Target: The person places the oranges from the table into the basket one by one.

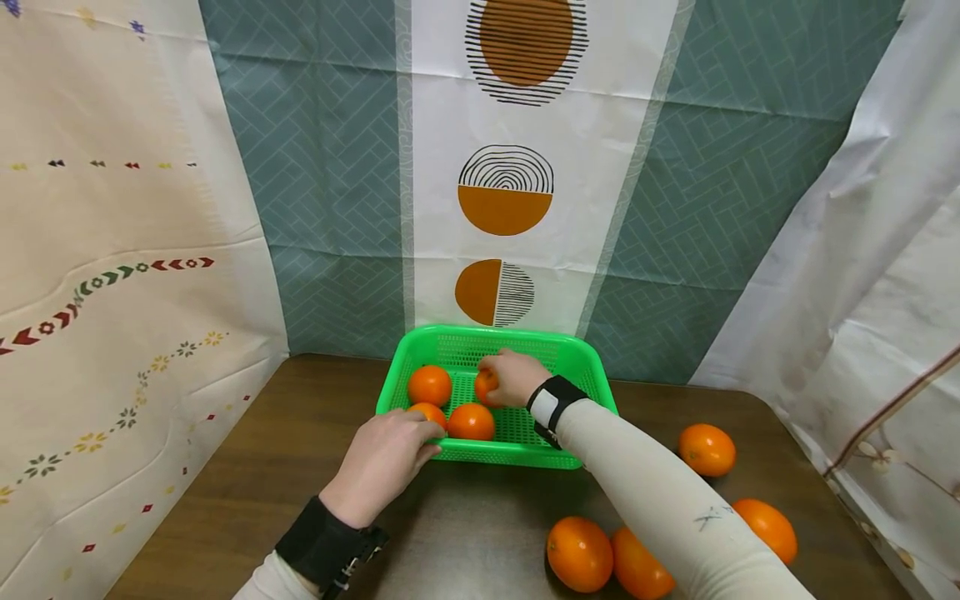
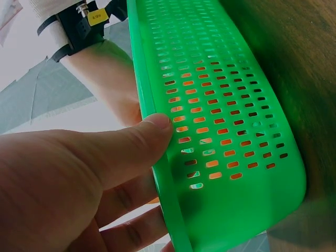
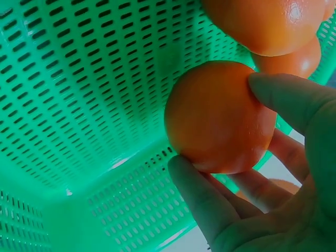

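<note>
A green perforated plastic basket stands at the back of the table. At its near left corner my left hand grips the rim, with the thumb on the outer wall and the other fingers over the inner side. Inside the basket, my right hand holds a smooth orange between thumb and fingers. To its left lie three more oranges: one at the back, one in front, and one partly hidden by my left hand.
On the table's right side lie several loose oranges, including one farther back and one near the front. My right sleeve crosses over this side, partly covering two. A patterned cloth hangs right behind the basket.
</note>
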A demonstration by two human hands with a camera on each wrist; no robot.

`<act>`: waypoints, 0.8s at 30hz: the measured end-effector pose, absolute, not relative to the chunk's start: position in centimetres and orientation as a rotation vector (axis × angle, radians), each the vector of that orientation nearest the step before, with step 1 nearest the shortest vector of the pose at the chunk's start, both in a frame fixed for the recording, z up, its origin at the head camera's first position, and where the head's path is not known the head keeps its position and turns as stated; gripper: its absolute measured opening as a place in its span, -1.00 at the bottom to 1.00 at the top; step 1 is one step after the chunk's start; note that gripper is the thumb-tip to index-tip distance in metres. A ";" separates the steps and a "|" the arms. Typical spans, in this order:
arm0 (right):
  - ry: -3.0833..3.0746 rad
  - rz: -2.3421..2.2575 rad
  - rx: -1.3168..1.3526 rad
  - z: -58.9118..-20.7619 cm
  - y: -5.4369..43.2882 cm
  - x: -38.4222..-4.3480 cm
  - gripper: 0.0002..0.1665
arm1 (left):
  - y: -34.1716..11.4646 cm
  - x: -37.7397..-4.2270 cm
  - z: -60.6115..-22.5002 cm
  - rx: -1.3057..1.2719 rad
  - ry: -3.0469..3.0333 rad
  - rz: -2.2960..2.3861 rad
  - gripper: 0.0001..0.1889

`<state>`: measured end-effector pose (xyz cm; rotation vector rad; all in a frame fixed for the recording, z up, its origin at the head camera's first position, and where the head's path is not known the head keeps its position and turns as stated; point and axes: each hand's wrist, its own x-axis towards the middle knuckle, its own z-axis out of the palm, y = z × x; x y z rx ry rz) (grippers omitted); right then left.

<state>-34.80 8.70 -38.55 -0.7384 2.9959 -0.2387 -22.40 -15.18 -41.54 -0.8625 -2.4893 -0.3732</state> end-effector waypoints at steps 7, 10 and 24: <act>2.978 -0.293 -0.760 -39.2 8.6 -35.5 -0.42 | -15.3 -22.4 -41.6 -0.868 -2.481 -0.372 -0.78; 2.963 -0.292 -0.769 -39.4 8.5 -35.6 -0.42 | -15.2 -22.3 -41.6 -0.867 -2.481 -0.379 -0.78; 2.847 -0.396 -0.843 -40.0 8.3 -36.7 -0.42 | -15.2 -22.4 -41.6 -0.862 -2.479 -0.373 -0.78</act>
